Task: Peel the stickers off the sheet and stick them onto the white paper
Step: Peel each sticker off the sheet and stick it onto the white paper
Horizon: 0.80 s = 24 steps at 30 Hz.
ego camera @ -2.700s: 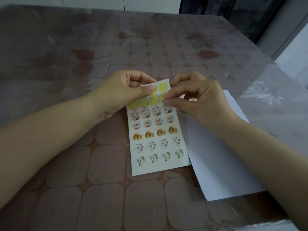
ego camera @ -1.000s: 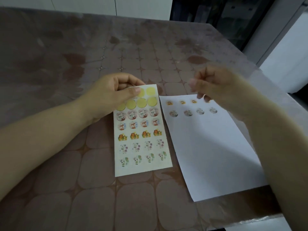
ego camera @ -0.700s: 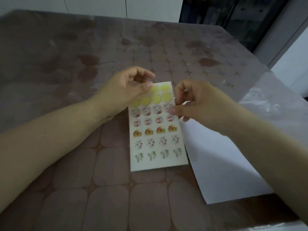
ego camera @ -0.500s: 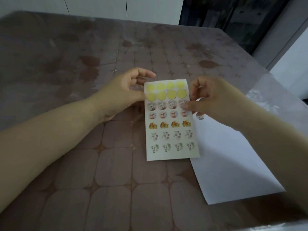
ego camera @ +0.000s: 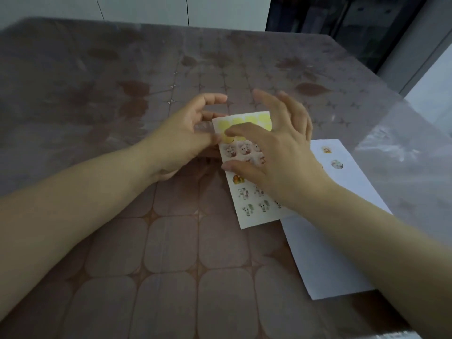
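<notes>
The sticker sheet lies tilted in the middle of the table, with yellow blank circles in its top rows and small animal stickers below. My left hand pinches its upper left edge, thumb on top. My right hand is spread over the upper half of the sheet with straight fingers; the index tip rests on the yellow circles and the thumb is near the left edge. It hides much of the sheet. The white paper lies to the right, partly under my right forearm, with two stuck stickers showing near its top.
The table wears a brown patterned cloth under clear plastic. Its right edge runs close to the paper, and the near right corner is just below the paper. White cabinets and a dark doorway stand beyond the far edge.
My right hand moved from the sheet's right edge to lie spread over its upper half. The sheet has tilted slightly. My left hand keeps its hold on the upper left edge.
</notes>
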Each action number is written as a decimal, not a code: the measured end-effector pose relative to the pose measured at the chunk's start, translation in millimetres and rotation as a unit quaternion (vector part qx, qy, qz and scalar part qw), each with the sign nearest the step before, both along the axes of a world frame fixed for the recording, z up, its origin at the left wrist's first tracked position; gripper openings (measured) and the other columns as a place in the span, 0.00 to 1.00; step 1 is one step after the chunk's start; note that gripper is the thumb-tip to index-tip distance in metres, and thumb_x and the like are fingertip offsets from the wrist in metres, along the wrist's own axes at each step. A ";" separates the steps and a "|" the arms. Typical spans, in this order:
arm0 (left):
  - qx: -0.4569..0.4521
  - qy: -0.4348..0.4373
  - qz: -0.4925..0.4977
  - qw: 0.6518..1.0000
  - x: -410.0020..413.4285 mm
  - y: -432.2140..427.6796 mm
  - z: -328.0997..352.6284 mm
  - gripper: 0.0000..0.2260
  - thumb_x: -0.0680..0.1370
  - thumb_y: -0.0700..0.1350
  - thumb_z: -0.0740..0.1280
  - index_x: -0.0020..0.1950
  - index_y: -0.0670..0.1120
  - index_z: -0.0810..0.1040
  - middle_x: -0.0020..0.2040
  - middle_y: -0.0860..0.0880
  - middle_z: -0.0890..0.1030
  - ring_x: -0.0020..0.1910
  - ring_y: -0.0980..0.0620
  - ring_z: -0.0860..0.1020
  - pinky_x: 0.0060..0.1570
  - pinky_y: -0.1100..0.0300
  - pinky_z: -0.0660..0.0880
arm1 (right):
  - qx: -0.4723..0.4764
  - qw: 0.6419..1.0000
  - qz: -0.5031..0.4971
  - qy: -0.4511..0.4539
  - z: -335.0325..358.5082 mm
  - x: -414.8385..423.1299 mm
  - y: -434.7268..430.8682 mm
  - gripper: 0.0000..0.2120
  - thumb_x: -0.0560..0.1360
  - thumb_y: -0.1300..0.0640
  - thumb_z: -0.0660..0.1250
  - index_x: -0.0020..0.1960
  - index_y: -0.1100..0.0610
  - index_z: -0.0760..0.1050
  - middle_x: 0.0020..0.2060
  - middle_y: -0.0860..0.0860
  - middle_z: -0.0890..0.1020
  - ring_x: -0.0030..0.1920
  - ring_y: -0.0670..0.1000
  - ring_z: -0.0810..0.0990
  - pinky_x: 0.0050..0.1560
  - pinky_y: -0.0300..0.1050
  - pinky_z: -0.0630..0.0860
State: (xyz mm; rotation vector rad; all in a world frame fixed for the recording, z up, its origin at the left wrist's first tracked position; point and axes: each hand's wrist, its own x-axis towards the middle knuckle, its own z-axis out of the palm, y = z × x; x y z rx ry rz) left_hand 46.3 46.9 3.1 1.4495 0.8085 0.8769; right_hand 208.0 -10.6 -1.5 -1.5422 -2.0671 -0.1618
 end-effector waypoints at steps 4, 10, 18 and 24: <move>-0.035 -0.021 -0.008 0.999 1.4 -0.3 0.5 0.22 0.77 0.30 0.61 0.66 0.51 0.68 0.58 0.43 0.75 0.49 0.52 0.78 0.39 0.64 0.78 | 0.013 1.000 0.008 0.025 -6.0 1.8 4.0 0.22 0.67 0.37 0.63 0.54 0.47 0.80 0.62 0.53 0.74 0.65 0.59 0.64 0.67 0.62 0.57; -0.041 -0.035 -0.030 0.998 1.9 -3.3 0.6 0.31 0.69 0.33 0.68 0.69 0.52 0.66 0.59 0.42 0.76 0.52 0.51 0.79 0.44 0.62 0.79 | 0.050 0.995 0.008 0.081 -5.3 4.3 6.9 0.18 0.68 0.41 0.66 0.53 0.49 0.80 0.54 0.48 0.78 0.58 0.51 0.67 0.66 0.55 0.59; -0.023 -0.019 -0.032 0.999 1.4 -5.6 1.9 0.33 0.75 0.28 0.62 0.73 0.55 0.62 0.56 0.46 0.79 0.54 0.48 0.78 0.47 0.61 0.79 | 0.072 0.993 0.011 0.095 -7.2 8.4 9.3 0.12 0.69 0.46 0.69 0.50 0.49 0.83 0.49 0.47 0.80 0.54 0.52 0.71 0.64 0.50 0.58; -0.028 -0.026 -0.002 0.999 5.1 -8.8 5.4 0.33 0.77 0.33 0.61 0.75 0.59 0.55 0.47 0.44 0.85 0.48 0.51 0.83 0.55 0.59 0.78 | 0.086 0.990 0.011 0.113 -5.3 7.7 10.1 0.11 0.69 0.47 0.70 0.49 0.48 0.83 0.48 0.47 0.80 0.53 0.52 0.72 0.64 0.57 0.61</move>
